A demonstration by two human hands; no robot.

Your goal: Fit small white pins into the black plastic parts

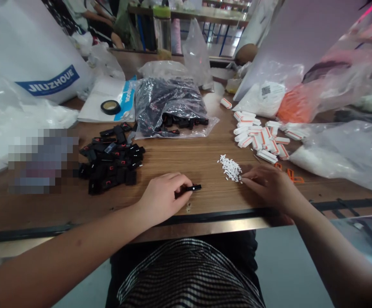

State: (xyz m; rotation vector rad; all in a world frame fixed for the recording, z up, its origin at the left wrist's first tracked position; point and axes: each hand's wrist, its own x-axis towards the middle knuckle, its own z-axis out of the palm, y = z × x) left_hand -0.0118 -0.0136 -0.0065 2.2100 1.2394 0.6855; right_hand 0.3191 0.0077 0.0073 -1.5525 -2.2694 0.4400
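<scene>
Between the thumb and fingers of my left hand (166,194) is a small black connector housing (195,187). A row of tiny cavities shows on its face, with a white spot in one of them. Just above the table's front edge, my right hand (269,184) has its fingertips pinched together at the right rim of a small pile of white pegs (230,167). What sits between those fingertips is too small to make out. More black connector housings (112,158), some with red parts, lie heaped left of my left hand.
White pieces with orange strips (261,134) lie loose at the right, near orange clips (293,176). Behind are a clear bag of black parts (173,100), a roll of black tape (110,107) and a bottle (162,34). Plastic bags (343,149) flank the work area.
</scene>
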